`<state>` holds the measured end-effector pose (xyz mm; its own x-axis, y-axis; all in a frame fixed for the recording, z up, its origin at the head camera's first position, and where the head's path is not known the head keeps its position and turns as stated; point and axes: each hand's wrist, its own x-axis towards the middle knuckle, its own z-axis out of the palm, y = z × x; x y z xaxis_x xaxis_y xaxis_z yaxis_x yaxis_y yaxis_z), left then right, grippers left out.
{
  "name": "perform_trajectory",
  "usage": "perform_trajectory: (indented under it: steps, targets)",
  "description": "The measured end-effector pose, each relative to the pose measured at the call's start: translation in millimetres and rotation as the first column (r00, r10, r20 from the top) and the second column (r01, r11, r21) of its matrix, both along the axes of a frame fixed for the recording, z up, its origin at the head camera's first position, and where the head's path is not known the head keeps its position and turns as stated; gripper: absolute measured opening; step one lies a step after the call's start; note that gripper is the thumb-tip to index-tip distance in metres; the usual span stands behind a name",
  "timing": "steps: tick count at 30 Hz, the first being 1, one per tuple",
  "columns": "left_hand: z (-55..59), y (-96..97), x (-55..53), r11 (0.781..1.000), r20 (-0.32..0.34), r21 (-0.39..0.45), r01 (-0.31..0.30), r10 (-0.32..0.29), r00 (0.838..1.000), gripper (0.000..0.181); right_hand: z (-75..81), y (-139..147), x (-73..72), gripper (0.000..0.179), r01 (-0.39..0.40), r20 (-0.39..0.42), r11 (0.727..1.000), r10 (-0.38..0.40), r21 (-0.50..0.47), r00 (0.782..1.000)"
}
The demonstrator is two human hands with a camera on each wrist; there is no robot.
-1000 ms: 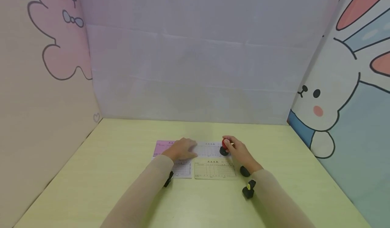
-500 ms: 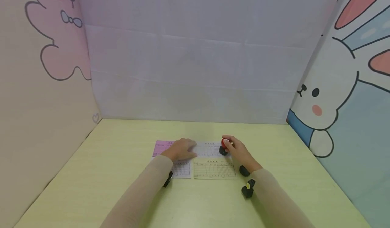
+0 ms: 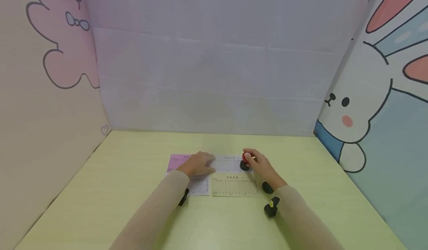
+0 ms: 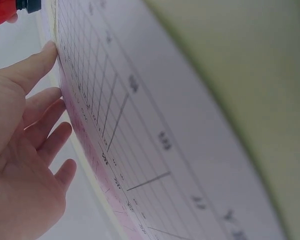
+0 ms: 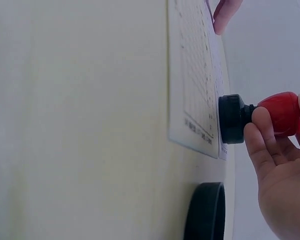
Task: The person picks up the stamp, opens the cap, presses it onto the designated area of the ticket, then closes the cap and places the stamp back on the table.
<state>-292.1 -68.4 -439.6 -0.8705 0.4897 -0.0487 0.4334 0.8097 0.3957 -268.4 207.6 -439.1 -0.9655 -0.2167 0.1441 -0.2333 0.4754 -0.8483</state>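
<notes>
My right hand (image 3: 264, 168) grips the red handle of a stamp (image 5: 285, 112). The stamp's round black base (image 5: 232, 119) stands upright on the right end of a white printed form (image 3: 227, 164). My left hand (image 3: 198, 164) rests with fingers spread across the inner edges of the white form and a pink form (image 3: 176, 162) at the back left. Its fingertips (image 4: 52, 49) touch the paper. Nearer to me lie a second white form (image 3: 200, 187), partly under the left wrist, and a pale yellow form (image 3: 235, 187).
A round black cap (image 5: 206, 212) lies on the table right of the forms, beside the right wrist. Black wrist cameras (image 3: 271, 207) sit on both wrists. The light wooden table (image 3: 133, 146) ends at a pale back curtain (image 3: 214, 112), with cartoon-printed panels on both sides.
</notes>
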Motion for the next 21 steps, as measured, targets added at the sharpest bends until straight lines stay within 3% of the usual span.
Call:
perform_trajectory:
  steps: [7,11,17,21]
  targets:
    - [-4.3,-1.7,-1.3,1.0,-0.004,-0.005,0.001,-0.001,1.0,0.061,30.3,-11.5,22.0,0.042,-0.031,0.046,0.999,0.033,-0.04,0.998]
    - [-3.6,-0.8,-0.4,1.0,-0.003,-0.015,0.001,-0.001,1.0,0.061,25.7,-9.1,17.7,0.041,-0.024,0.048,0.999,0.026,-0.043,0.999]
    - [-2.5,0.3,0.4,1.0,-0.005,-0.015,-0.006,0.006,1.0,0.061,-0.1,0.2,-2.1,0.044,-0.013,0.037,0.999,0.015,-0.053,0.999]
    - [-2.2,0.0,0.8,1.0,-0.009,-0.017,-0.003,0.003,1.0,0.061,-6.9,2.7,-7.1,0.046,-0.001,0.036,0.999,0.003,-0.039,0.999]
